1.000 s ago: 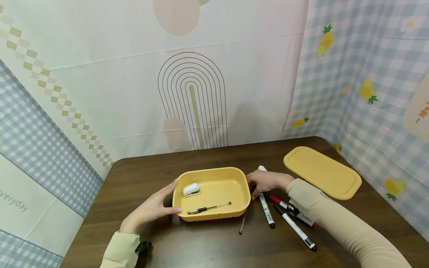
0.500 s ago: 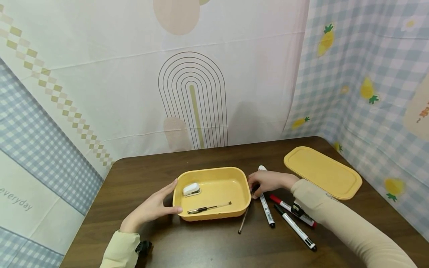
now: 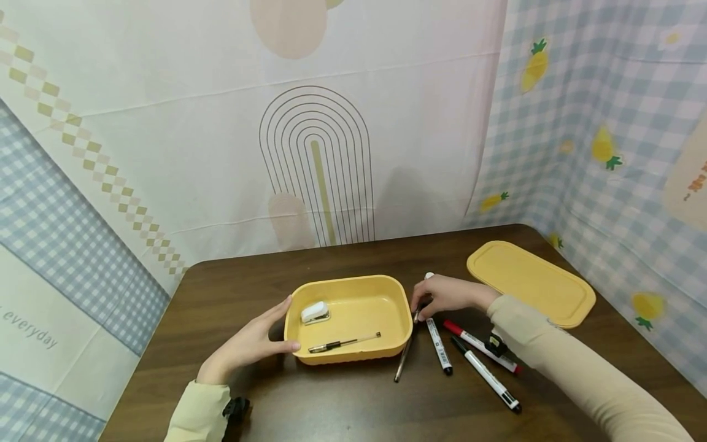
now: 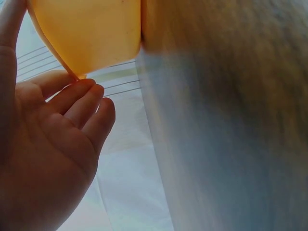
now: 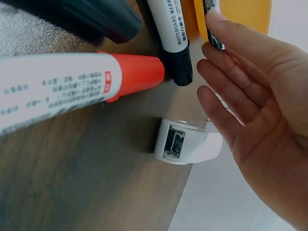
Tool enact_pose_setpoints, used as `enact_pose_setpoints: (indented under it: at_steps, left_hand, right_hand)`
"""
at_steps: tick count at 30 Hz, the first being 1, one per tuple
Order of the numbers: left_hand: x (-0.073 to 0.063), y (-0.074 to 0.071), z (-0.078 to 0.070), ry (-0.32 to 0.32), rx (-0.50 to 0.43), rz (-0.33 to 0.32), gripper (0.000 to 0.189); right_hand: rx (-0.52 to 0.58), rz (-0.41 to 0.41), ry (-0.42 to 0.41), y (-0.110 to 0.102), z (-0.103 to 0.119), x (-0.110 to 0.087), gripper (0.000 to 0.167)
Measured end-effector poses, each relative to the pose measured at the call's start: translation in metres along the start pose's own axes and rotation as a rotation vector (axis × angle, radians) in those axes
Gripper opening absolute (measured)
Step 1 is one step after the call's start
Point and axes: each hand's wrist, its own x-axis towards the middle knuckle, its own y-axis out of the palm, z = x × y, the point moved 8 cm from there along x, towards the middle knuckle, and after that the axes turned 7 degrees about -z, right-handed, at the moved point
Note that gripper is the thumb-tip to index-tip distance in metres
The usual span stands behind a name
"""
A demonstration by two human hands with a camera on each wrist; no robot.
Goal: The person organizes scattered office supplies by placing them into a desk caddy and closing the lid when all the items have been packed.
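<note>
You have two pens here: one is pinched between the thumb and fingertips of your right hand [image 3: 442,293], and the other pen [image 3: 326,347] lies in the box, to the left of that hand. The held pen [image 3: 405,359] is slim, with a clear, brownish barrel and a dark part at your fingers. It slants from your fingertips down towards you, just outside the box's right end.

Your left hand [image 3: 248,341] grasps the left end of the one yellow box [image 3: 353,355], thumb over the rim and fingers along the outer side. The box is a shallow, open tray with rounded corners. In it, close to your left fingers, sits one white stapler [image 3: 315,312].

Of three markers, one black-capped marker [image 3: 440,348] runs under your right hand; a red marker [image 3: 480,345] and a second black-capped one [image 3: 488,377] lie to the right, below your forearm. One small white item [image 5: 187,142] with a dark window is just beyond that hand. One yellow lid [image 3: 530,282] lies farther to its right.
</note>
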Motion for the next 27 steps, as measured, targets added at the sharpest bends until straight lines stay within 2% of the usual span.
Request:
enact_pose_setpoints:
  at_steps: [11,16,27]
  left_hand:
    - [0.0,0.0,0.0,-0.006,-0.005,0.001,0.107]
    - [0.001,0.001,0.0,-0.004,-0.002,0.002,0.106]
    - [0.0,0.0,0.0,-0.01,-0.012,-0.008,0.104]
  right_hand:
    - [0.135,0.009,0.043,-0.005,-0.004,-0.012,0.01]
    - [0.158,0.006,0.052,-0.009,-0.003,-0.018,0.013]
    - [0.166,-0.019,0.142,-0.018,-0.01,-0.029,0.013]
